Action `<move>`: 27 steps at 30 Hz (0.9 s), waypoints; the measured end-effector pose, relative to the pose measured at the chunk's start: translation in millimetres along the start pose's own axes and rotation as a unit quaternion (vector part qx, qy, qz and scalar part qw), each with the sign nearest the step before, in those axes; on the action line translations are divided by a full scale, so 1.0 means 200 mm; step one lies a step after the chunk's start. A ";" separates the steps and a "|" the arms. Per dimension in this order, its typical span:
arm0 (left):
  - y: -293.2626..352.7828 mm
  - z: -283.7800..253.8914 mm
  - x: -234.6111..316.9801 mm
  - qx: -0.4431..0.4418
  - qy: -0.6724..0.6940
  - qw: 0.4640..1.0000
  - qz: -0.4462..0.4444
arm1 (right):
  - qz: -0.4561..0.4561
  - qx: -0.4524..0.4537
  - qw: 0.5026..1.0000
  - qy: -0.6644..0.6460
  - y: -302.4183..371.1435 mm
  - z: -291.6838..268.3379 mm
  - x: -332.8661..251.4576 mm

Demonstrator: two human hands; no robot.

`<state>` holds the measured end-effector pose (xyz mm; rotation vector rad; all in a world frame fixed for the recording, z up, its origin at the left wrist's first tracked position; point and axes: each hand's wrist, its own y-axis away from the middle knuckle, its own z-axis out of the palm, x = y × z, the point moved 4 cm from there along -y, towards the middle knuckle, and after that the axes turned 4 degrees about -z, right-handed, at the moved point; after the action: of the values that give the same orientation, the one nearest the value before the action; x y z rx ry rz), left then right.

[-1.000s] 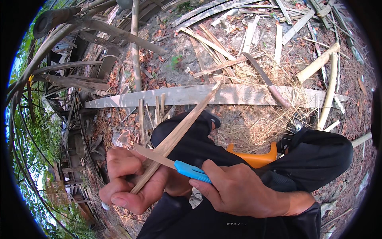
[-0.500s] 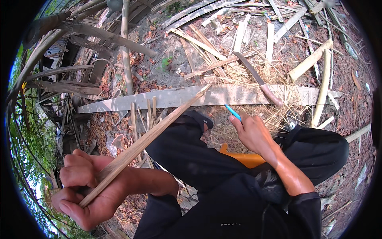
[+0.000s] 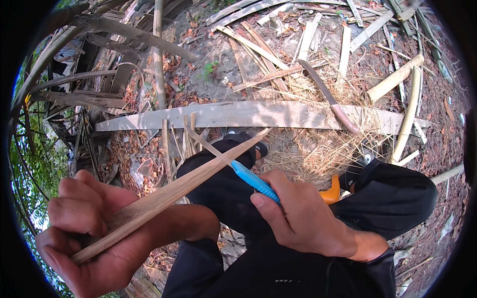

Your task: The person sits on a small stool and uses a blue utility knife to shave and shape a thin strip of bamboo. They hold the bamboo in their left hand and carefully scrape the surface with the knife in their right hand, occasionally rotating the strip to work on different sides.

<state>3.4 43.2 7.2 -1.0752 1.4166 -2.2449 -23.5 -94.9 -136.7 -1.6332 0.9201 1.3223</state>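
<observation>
My left hand (image 3: 94, 223) is closed around the lower end of a pale wooden stick (image 3: 164, 193), whose thinner pointed end slants up and to the right. My right hand (image 3: 308, 213) grips a knife by its light blue ribbed handle (image 3: 256, 182). The knife's narrow blade (image 3: 208, 143) crosses the stick a little below its pointed end; whether the edge touches the wood I cannot tell. On the long grey plank (image 3: 213, 115) beyond my legs rests a curved blade with a brown handle (image 3: 344, 119).
Dry straw-like shavings (image 3: 303, 154) lie around the plank. An orange curved piece (image 3: 331, 191) sits between my legs. Loose wooden strips (image 3: 258, 49) and thick pale poles (image 3: 395, 79) are scattered on the leaf-covered ground. Stacked timber (image 3: 107, 39) stands at the far left.
My right hand has come nearer and swung left, bringing the knife across the stick. My left hand has moved slightly down and left, still holding the stick.
</observation>
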 end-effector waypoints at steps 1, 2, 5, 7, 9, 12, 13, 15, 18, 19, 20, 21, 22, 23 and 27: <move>-0.02 -0.04 0.01 -0.017 0.001 1.000 0.026 | 0.016 -0.001 1.000 0.002 0.00 -0.01 0.03; -0.10 -0.12 0.03 -0.030 0.004 0.998 0.052 | 0.023 0.031 0.999 0.001 0.01 -0.04 0.03; -0.16 -0.20 0.11 -0.024 -0.080 0.986 0.143 | 0.073 0.097 0.993 -0.001 0.01 -0.16 0.05; -0.18 -0.25 0.13 -0.082 -0.113 0.968 0.207 | 0.065 0.103 0.992 -0.023 0.00 -0.17 0.05; -0.15 -0.39 0.05 -0.085 -0.219 0.925 0.300 | 0.061 0.088 0.994 -0.023 0.00 -0.17 0.04; -0.07 -0.24 0.05 -0.165 0.067 0.979 0.100 | -0.014 0.058 0.998 0.010 0.00 -0.05 0.04; -0.07 -0.23 0.05 -0.199 0.059 0.971 0.119 | -0.003 0.023 1.000 0.010 0.01 -0.02 0.03; -0.11 -0.30 0.04 -0.260 0.009 0.922 0.286 | -0.041 -0.010 0.999 -0.010 0.03 0.07 -0.04; 0.01 -0.12 0.07 0.003 0.079 0.993 0.084 | -0.051 -0.029 0.998 0.029 0.02 0.14 0.03; 0.01 -0.12 0.07 -0.004 0.082 0.993 0.082 | -0.054 -0.029 0.997 0.054 0.02 0.14 0.05; 0.01 -0.13 0.08 -0.011 0.084 0.993 0.081 | -0.056 -0.028 0.995 0.079 0.02 0.15 0.07; 0.00 -0.13 0.08 -0.018 0.087 0.993 0.079 | -0.064 -0.026 0.991 0.115 0.02 0.15 0.08; 0.01 -0.14 0.08 -0.028 0.087 0.993 0.077 | -0.070 -0.024 0.986 0.147 0.02 0.15 0.10; 0.01 -0.15 0.07 -0.039 0.088 0.993 0.074 | -0.076 -0.022 0.981 0.178 0.02 0.15 0.13; 0.00 -0.13 0.11 -0.015 0.061 0.994 0.095 | 0.171 0.007 0.909 0.379 0.16 0.04 1.04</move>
<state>-29.4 48.2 10.8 -0.7872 1.5363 -2.1911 -17.2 -108.8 -346.6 -2.0787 1.7336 0.8607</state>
